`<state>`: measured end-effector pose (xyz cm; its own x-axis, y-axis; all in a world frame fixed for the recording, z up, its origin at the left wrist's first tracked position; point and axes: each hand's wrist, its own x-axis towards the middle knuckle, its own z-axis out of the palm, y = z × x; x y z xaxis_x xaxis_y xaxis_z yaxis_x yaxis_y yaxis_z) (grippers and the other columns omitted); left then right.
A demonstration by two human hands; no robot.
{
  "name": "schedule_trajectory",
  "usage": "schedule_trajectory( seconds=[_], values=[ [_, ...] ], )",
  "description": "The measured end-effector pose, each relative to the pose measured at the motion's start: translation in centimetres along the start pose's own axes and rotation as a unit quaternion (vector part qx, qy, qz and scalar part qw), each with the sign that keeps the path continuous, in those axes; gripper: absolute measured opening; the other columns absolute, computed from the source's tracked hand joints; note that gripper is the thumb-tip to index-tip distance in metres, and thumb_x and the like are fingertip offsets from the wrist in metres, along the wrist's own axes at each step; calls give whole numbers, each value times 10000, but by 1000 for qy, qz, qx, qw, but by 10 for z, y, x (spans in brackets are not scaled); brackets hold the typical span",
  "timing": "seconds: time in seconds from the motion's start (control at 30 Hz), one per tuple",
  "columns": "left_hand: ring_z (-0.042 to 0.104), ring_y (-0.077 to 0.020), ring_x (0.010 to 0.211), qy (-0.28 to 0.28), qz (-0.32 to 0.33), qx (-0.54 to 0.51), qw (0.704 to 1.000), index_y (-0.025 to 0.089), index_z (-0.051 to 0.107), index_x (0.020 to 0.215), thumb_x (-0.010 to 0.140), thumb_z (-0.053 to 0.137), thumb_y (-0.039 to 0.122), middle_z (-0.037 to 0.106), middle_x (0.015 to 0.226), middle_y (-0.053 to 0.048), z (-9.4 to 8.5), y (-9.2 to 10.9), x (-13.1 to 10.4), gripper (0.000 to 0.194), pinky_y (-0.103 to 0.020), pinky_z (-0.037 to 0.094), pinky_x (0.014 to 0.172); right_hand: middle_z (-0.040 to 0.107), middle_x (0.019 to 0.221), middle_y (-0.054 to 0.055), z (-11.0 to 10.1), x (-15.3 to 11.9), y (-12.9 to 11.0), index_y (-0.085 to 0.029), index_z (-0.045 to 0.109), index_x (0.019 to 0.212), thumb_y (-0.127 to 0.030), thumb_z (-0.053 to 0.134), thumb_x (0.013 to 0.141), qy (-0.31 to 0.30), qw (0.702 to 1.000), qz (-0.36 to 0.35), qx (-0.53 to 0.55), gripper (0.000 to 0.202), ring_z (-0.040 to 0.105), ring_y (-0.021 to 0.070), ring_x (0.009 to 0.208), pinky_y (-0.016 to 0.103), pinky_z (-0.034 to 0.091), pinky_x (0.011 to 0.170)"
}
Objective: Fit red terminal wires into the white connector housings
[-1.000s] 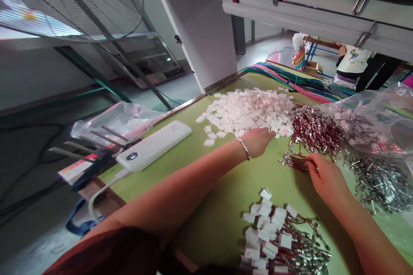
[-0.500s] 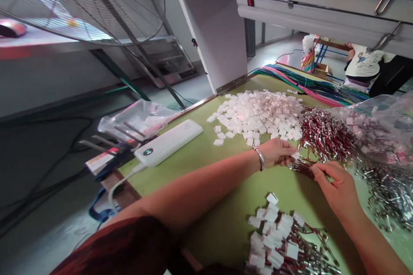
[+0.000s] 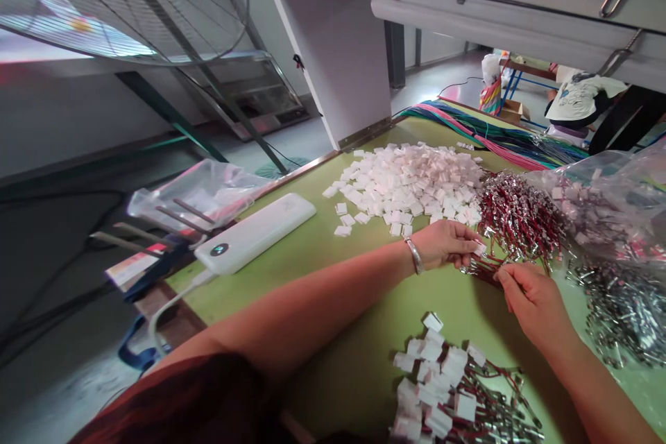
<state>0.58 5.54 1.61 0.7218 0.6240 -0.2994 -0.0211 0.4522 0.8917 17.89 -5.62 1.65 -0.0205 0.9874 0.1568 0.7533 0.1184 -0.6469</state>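
My left hand, with a silver bracelet at the wrist, pinches a small white plastic connector housing. Just to its right, my right hand is closed on several short dark red wires with metal terminals at their ends. Those terminals point left, close by the housing; whether one sits inside it I cannot tell. Beyond my left hand lies a wide heap of white housings. A pile of red wires with terminals is behind my right hand. Nearer me lie wires with white housings attached.
A white power bank with a cable lies at the table's left edge, beside a clear plastic bag. Long coloured wires run along the back. At the right are more metal-ended wires and a bag. A seated person is farther off.
The view has shifted slightly, so most things appear a little farther left. Both hands keep their holds, with the housing and the wire ends still close together.
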Motion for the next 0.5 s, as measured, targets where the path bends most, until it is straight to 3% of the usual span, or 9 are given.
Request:
schedule_trajectory(
  seconds=[0.1, 0.2, 0.37, 0.5],
  values=[
    [513, -22, 405, -18, 45, 62, 997, 95, 648, 867, 820, 587, 49, 587, 490, 49, 0, 3, -3, 90, -131, 392, 425, 453, 395, -55, 0, -2, -6, -217, 568, 698, -422, 408, 889, -103, 981, 101, 133, 322, 415, 122, 417, 252, 310, 487],
    [524, -19, 421, -38, 69, 128, 989, 110, 656, 886, 817, 586, 58, 595, 498, 53, -1, 6, -5, 111, -130, 416, 454, 400, 351, -78, -3, -2, -8, -208, 554, 684, -431, 446, 858, -174, 926, 184, 280, 303, 282, 87, 345, 234, 230, 426],
    [541, -18, 466, -57, 94, 181, 977, 121, 663, 876, 782, 621, 73, 612, 540, 53, -2, 11, -9, 114, -122, 435, 479, 304, 310, -102, -8, 1, -5, -204, 543, 618, -413, 552, 792, -211, 854, 213, 424, 273, 232, 73, 368, 236, 236, 442],
    [556, -31, 483, -86, 107, 201, 970, 109, 664, 857, 746, 661, 89, 627, 569, 34, -3, 13, -11, 112, -133, 450, 484, 296, 294, -107, -7, 1, -2, -203, 505, 586, -448, 553, 801, -242, 854, 211, 409, 330, 195, 52, 336, 237, 185, 424]
  ],
)
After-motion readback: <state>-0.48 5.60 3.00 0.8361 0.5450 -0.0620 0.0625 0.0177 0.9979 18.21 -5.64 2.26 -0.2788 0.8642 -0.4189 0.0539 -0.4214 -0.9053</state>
